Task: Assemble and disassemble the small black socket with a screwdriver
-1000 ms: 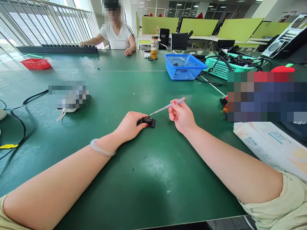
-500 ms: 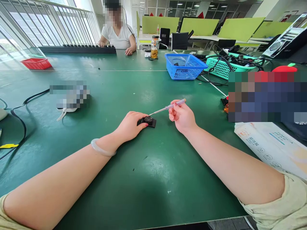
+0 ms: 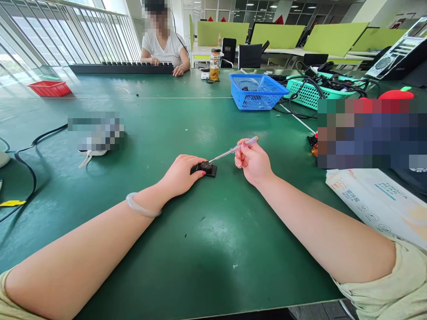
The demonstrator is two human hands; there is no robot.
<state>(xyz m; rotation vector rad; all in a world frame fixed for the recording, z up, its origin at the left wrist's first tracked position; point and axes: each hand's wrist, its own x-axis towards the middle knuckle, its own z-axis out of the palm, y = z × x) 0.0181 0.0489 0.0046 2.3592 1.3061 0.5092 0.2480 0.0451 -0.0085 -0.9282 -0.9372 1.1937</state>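
On the green table (image 3: pixel 213 258) lies a small black part (image 3: pixel 207 168) with a round raised middle on a flat base. My left hand (image 3: pixel 182 175) grips its left side, thumb in front and fingers behind, covering part of it. Between the closed fingers of my right hand (image 3: pixel 252 160) is a slim screwdriver (image 3: pixel 233 149) with a clear, pale purple handle. Its metal shaft slants down to the left, and the tip is at the top of the round middle. Whether the tip touches it I cannot tell.
A blue basket (image 3: pixel 258 106) and a green basket (image 3: pixel 305 95) with tangled cables stand at the back right. A red tray (image 3: pixel 50 89) sits far left, a black cable (image 3: pixel 28 162) nearer. A white packet (image 3: pixel 376 204) lies right. Opposite, a person (image 3: pixel 163 49) has a long black bar (image 3: pixel 123 69).
The screwdriver's tip has shifted very slightly on the black part; my hands stay nearly in place. Across the table, the long black bar has slid to the right with the other person's hand.
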